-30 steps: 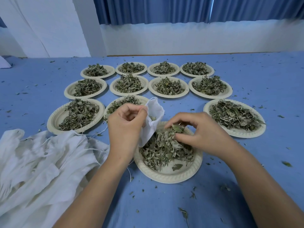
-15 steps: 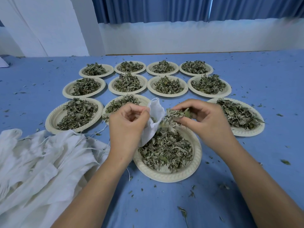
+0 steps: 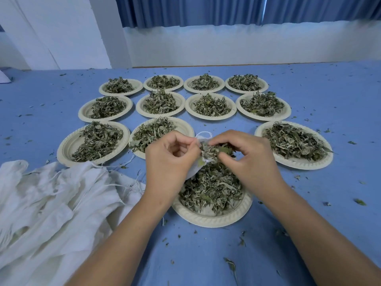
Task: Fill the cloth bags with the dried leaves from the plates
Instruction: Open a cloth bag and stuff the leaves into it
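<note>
**One pinch of leaves at the mouth of the bag**

My left hand [image 3: 171, 159] pinches the edge of the cloth bag [image 3: 194, 171] and keeps its mouth directly above the near plate [image 3: 206, 220]. I hold it there so that any leaf that slips lands on the plate and not on the blue table [image 3: 206, 256].

My right hand [image 3: 247, 162] grasps a pinch of dried leaves [image 3: 214, 150] between thumb and fingers and brings it to the bag's mouth. How much is already inside I cannot tell, because my fingers cover the opening. The bag leans toward the right hand, which makes the way short.

The heap of empty bags [image 3: 51, 203] lies at my left, near the hand that takes them. The other plates [image 3: 294, 163] stand full behind, so I judge that most of the work remains.
</note>
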Motion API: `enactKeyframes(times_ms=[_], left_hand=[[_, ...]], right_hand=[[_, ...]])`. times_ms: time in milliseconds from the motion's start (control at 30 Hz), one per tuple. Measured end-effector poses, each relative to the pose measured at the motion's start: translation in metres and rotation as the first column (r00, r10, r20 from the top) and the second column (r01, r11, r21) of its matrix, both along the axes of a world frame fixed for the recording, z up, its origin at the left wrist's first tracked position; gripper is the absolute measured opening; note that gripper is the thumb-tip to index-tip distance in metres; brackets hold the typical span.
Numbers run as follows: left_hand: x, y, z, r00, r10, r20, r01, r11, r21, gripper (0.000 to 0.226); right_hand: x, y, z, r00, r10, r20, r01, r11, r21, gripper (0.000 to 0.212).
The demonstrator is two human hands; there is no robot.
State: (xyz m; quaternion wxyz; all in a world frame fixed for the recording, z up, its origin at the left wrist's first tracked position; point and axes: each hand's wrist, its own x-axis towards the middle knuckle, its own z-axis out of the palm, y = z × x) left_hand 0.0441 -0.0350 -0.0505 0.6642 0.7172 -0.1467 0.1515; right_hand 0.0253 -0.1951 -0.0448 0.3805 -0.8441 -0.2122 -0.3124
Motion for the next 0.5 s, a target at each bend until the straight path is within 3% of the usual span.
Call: enactKeyframes(times_ms=[67,133,233,300,367,500], left_hand=[[-0.0008,-0.0012,-0.0011,1.000,-0.021,0.014,0.021,1.000,0.020,0.019],[-0.0007,-0.0027,-0.0027,1.000,-0.023,0.019,0.023,0.999,0.033,0.020],[0.0013,-0.0017,-0.0045,0.999,0.018,0.031,-0.018,1.000,0.020,0.019],[0.0021,-0.0009,-0.0049,0.998,0.029,0.050,-0.031,0.999,0.026,0.019],[0.0002,-0.0022,-0.0048,0.998,-0.006,0.066,0.003,0.999,0.045,0.019],[-0.0032,-0.0041,-0.0054,0.994,-0.095,0.055,0.093,0.994,0.052,0.018]], right_hand=[[0.0018,0.0015,-0.0017,1.000,0.022,0.003,-0.022,0.992,-0.124,0.025],[0.0020,0.0036,-0.0031,0.997,0.056,-0.053,-0.064,0.987,-0.151,0.031],[-0.0008,0.0035,-0.0001,0.975,0.155,-0.162,-0.151,0.988,0.039,0.035],[-0.0012,0.0026,0.0012,0.986,0.143,-0.091,-0.137,0.988,0.065,0.025],[-0.0005,0.0032,-0.0001,0.996,0.091,0.023,-0.091,0.996,-0.020,0.015],[0.0013,0.0077,-0.0030,0.999,0.045,0.026,-0.040,0.988,-0.149,0.021]])
